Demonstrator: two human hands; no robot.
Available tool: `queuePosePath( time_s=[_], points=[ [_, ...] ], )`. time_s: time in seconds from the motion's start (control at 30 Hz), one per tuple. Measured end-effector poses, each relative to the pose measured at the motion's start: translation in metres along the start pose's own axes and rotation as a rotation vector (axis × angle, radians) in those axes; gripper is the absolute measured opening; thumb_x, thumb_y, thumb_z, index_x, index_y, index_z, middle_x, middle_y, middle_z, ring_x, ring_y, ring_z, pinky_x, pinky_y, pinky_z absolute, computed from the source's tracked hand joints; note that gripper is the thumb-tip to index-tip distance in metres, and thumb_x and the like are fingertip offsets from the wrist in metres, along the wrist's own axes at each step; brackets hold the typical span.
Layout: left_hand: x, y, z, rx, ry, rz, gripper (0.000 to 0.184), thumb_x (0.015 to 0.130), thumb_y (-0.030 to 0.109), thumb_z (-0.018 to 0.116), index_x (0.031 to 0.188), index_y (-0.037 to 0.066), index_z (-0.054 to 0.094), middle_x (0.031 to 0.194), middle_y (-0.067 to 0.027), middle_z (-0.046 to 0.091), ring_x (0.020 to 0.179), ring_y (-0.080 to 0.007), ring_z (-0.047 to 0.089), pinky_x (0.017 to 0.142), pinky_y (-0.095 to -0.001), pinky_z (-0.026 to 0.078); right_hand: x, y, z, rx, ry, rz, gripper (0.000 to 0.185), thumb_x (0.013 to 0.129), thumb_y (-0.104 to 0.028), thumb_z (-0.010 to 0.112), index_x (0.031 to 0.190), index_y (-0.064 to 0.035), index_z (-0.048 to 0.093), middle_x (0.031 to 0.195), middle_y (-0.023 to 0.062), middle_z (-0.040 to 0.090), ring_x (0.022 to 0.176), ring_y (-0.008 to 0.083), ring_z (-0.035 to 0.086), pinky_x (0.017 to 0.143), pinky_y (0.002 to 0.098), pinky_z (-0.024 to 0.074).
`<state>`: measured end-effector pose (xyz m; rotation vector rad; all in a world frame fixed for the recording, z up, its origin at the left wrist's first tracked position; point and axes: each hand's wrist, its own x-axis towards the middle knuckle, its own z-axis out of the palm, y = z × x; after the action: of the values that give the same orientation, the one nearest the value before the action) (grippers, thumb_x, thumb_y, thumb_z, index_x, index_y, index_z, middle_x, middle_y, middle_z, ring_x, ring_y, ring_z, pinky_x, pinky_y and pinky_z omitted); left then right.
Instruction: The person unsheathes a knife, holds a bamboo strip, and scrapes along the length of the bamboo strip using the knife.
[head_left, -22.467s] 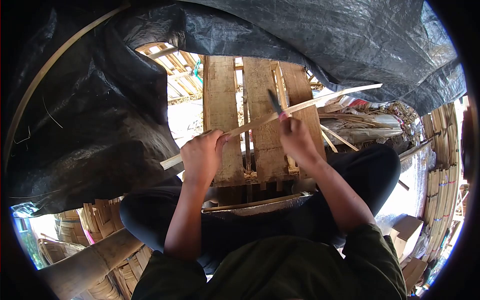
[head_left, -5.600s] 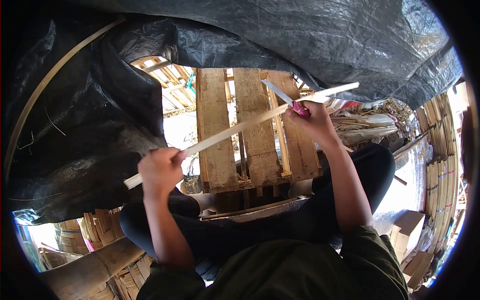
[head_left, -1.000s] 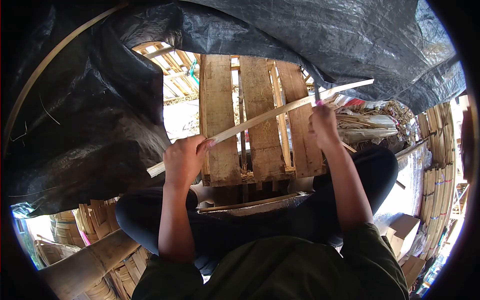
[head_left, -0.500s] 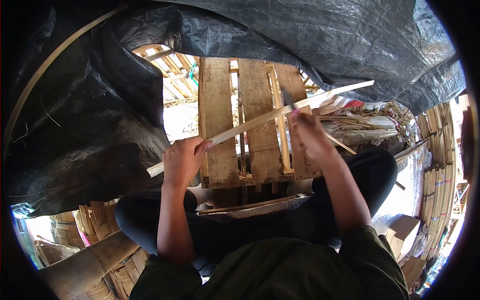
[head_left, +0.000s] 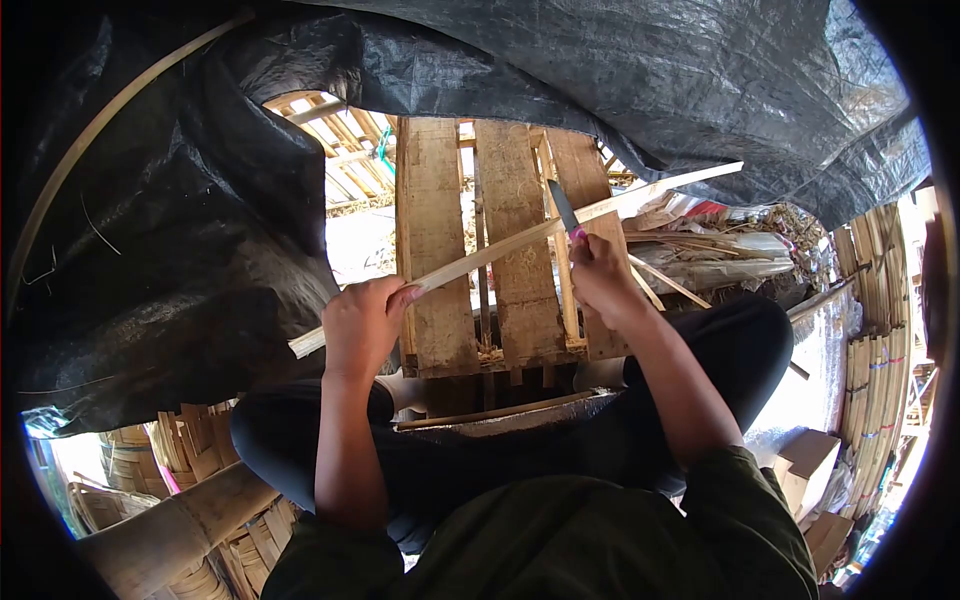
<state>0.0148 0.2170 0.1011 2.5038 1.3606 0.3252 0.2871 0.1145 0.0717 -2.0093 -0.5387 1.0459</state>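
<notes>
A long pale bamboo strip (head_left: pixel 490 254) runs slantwise above the slatted wooden bench (head_left: pixel 436 200), its right end higher in the view. My left hand (head_left: pixel 364 318) is closed around it near its lower left end, the thumb along the top. In my right hand (head_left: pixel 606 272) is a knife (head_left: pixel 562 206), its handle mostly hidden by the fingers with a bit of pink showing. The blade points up and to the left and crosses the strip right of its middle. Whether the edge bites into the strip I cannot tell.
Black plastic sheeting (head_left: pixel 160 260) hangs at the left and across the top. Thin strips and clear plastic (head_left: pixel 720 258) lie right of the bench. Bundled bamboo slats (head_left: pixel 872 420) and a cardboard box (head_left: pixel 808 468) stand at the right. A thick bamboo pole (head_left: pixel 180 525) lies lower left.
The knife and my right hand have moved slightly left and down along the strip, and the blade shows more clearly. The strip has shifted a little to the left; my left hand is nearly still.
</notes>
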Motion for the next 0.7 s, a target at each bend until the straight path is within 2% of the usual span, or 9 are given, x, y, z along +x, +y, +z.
queuePosePath(
  time_s=[0.1,0.17,0.23,0.27,0.37,0.43,0.53,0.63,0.7],
  points=[
    [0.0,-0.004,-0.004,-0.017,-0.032,-0.022,0.033,0.09,0.043,0.067,0.081,0.011,0.07,0.065,-0.0118,0.063,0.065,-0.0352,0.063,0.06,-0.0436,0.049,0.02,-0.009,-0.032,0.187,-0.198,0.155,0.028,0.105,-0.033,0.047,0.103,-0.0059,0.053,0.06,0.0,0.043,0.041,0.0109,0.036,0.036,0.0313,0.0293],
    [0.0,-0.003,-0.002,-0.009,0.0,0.006,0.033,0.09,0.043,0.067,0.08,0.011,0.07,0.065,-0.012,0.063,0.064,-0.0351,0.063,0.06,-0.0435,0.048,0.033,0.002,-0.038,0.237,-0.101,0.106,0.027,0.104,-0.031,0.049,0.103,-0.0051,0.054,0.063,0.0015,0.046,0.044,0.0108,0.041,0.036,0.0319,0.0306],
    [0.0,-0.002,0.002,-0.005,0.036,0.03,0.034,0.091,0.042,0.067,0.079,0.011,0.069,0.064,-0.0123,0.062,0.064,-0.0351,0.062,0.059,-0.0434,0.048,0.041,0.012,-0.03,-0.458,-0.035,-0.112,0.025,0.104,-0.03,0.048,0.097,-0.0061,0.052,0.061,-0.0006,0.043,0.044,0.0085,0.039,0.035,0.0309,0.0265],
    [0.001,-0.002,0.003,-0.011,0.026,0.014,0.034,0.091,0.042,0.067,0.079,0.01,0.069,0.064,-0.0123,0.062,0.063,-0.0351,0.062,0.059,-0.0434,0.048,0.006,-0.002,-0.003,-0.046,0.019,-0.001,0.025,0.104,-0.028,0.047,0.094,-0.0059,0.051,0.059,-0.0029,0.041,0.041,0.0079,0.037,0.035,0.0312,0.0239],
    [0.004,-0.005,-0.001,-0.033,-0.031,-0.034,0.035,0.091,0.042,0.066,0.078,0.01,0.068,0.064,-0.0123,0.062,0.063,-0.0353,0.062,0.059,-0.0435,0.047,0.014,-0.009,-0.019,0.092,-0.158,0.103,0.024,0.104,-0.028,0.045,0.094,-0.0065,0.051,0.057,-0.0034,0.039,0.04,0.0087,0.034,0.034,0.0312,0.023],
    [0.005,-0.006,-0.003,-0.05,-0.076,-0.07,0.035,0.091,0.042,0.066,0.077,0.01,0.067,0.065,-0.0124,0.062,0.063,-0.0355,0.062,0.059,-0.0436,0.047,0.02,-0.019,-0.034,0.231,-0.014,0.051,0.024,0.104,-0.028,0.042,0.09,-0.0085,0.048,0.056,-0.0051,0.035,0.039,0.0083,0.03,0.035,0.0291,0.0218],
    [0.004,-0.002,0.001,0.007,0.014,0.012,0.035,0.091,0.042,0.067,0.077,0.01,0.068,0.064,-0.0124,0.062,0.063,-0.0356,0.062,0.059,-0.0437,0.047,0.018,-0.014,-0.018,0.151,0.158,0.038,0.02,0.102,-0.024,0.042,0.092,-0.0089,0.048,0.056,-0.005,0.035,0.04,0.0078,0.031,0.035,0.0289,0.0221],
    [0.001,-0.004,0.004,-0.033,0.019,0.007,0.035,0.091,0.042,0.067,0.076,0.009,0.067,0.064,-0.0126,0.061,0.064,-0.0354,0.062,0.059,-0.0437,0.047,-0.005,-0.019,0.001,-0.045,-0.002,-0.009,0.017,0.101,-0.021,0.039,0.091,-0.0108,0.047,0.057,-0.0054,0.035,0.041,0.0069,0.031,0.036,0.0279,0.0218],
    [0.003,-0.006,-0.004,-0.074,-0.052,-0.062,0.036,0.091,0.042,0.067,0.076,0.009,0.067,0.064,-0.0122,0.062,0.064,-0.0352,0.062,0.059,-0.0439,0.047,0.016,-0.018,-0.023,0.206,-0.068,0.123,0.018,0.101,-0.022,0.037,0.09,-0.012,0.047,0.057,-0.0055,0.033,0.041,0.007,0.031,0.036,0.0278,0.0218]
  ],
)
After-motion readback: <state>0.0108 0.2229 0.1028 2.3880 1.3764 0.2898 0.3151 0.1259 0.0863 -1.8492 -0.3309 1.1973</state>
